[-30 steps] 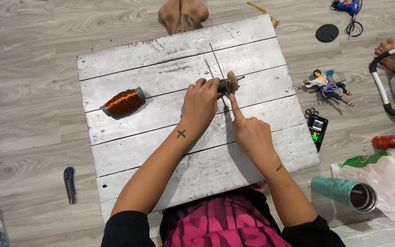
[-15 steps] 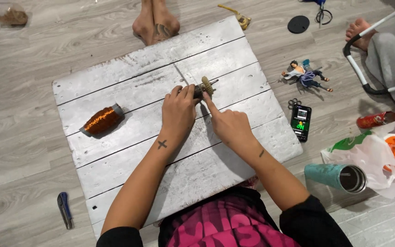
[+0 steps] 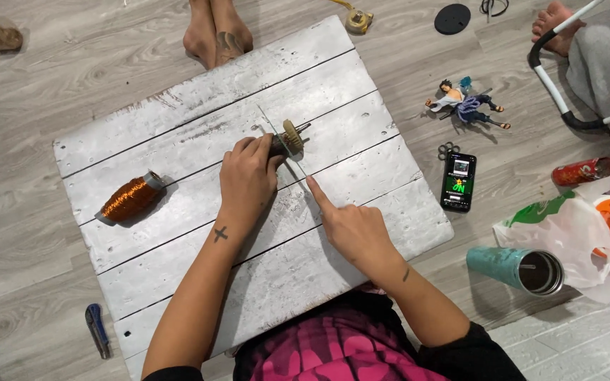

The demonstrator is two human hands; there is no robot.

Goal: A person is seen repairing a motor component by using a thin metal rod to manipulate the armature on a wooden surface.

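Fingers, left hand (image 3: 247, 178): clamped round small motor part (image 3: 287, 139) at board centre.
Fingers, right hand (image 3: 353, 229): forefinger extended, pressing thin rod (image 3: 298, 161); rest curled.
Surface: whitewashed plank board (image 3: 178, 141) on grey wood floor (image 3: 22, 106).
Edges: copper wire spool (image 3: 130, 199) near left edge; phone (image 3: 459, 181) just off right edge.

We see a small dark cylindrical part (image 3: 282, 143) with a tan toothed disc (image 3: 291, 133) fixed at one end and a short dark pin sticking out past the disc. It lies on its side on the upper middle of a whitewashed plank board (image 3: 178, 127), its axis running slantwise toward the board's far right corner. Our left hand (image 3: 247, 180) closes over its near end, hiding most of the body. A thin pale rod (image 3: 274, 130) crosses beside the disc, running slantwise across the planks; our right hand (image 3: 353, 229) presses its extended forefinger on the rod's near end.
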